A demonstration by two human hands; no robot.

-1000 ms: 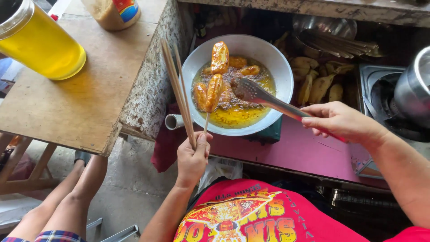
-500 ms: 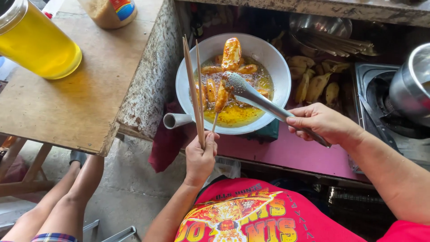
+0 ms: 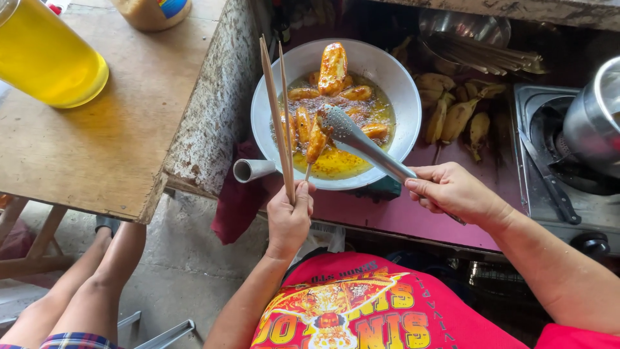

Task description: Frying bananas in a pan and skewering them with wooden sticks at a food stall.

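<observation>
My left hand (image 3: 290,216) grips two long bamboo sticks (image 3: 274,110) that stand up over the left rim of a white frying pan (image 3: 394,123), plus a thin skewer carrying a glazed fried banana (image 3: 316,143). My right hand (image 3: 455,192) holds metal tongs (image 3: 361,141) whose tips press on that skewered banana above the oil. More fried bananas, one large piece (image 3: 333,66) at the far rim, lie in yellow oil with brown caramel.
A wooden table (image 3: 110,148) at left bears a jar of yellow oil (image 3: 45,55) and another jar (image 3: 154,11). Peeled raw bananas (image 3: 452,113) and a bundle of skewers (image 3: 491,58) lie beyond the pan. A steel pot (image 3: 597,123) sits on a stove at right.
The skewered banana has shifted toward the pan's near side as the tongs slid down onto it. My left hand with the sticks moved right, closer to the pan.
</observation>
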